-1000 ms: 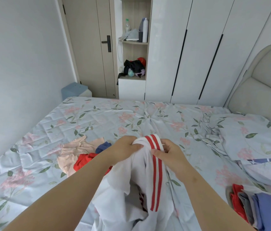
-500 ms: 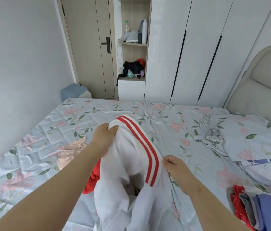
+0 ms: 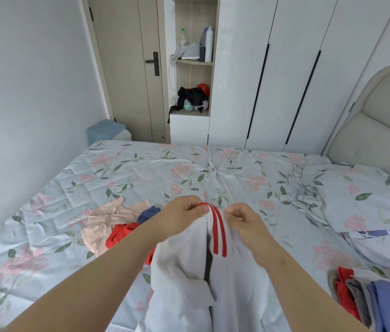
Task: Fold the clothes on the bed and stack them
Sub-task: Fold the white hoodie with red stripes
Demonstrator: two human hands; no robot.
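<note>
Over the near middle of the bed (image 3: pixel 165 173), we find both hands raised and close together, holding up a white garment (image 3: pixel 234 288) by an edge trimmed with two red stripes (image 3: pixel 219 233). The left hand (image 3: pixel 182 216) has its fingers curled round the striped edge, with the thumb pressed on the trim. The right hand (image 3: pixel 244 221) pinches the white cloth just right of the stripes, fingers curled in. From this grip the garment hangs bunched and creased toward the near edge of the view, neither spread nor folded. Left of the left forearm, a loose heap (image 3: pixel 107 226) of peach, red and dark blue pieces lies unfolded on the sheet. At the near right corner sits a folded stack (image 3: pixel 376 300) of red, grey and blue-violet pieces, nearer than the pillow (image 3: pixel 361 202). We judge the step in hand to be sorting out this garment's edge ahead of folding. The task is part done: some pieces are stacked and several are outstanding. The next move, in our judgement, calls for the hands to part along the edge until the cloth is taut. They should then lay it flat on the bare sheet beyond the hands, since it cannot fold cleanly while bunched.
</note>
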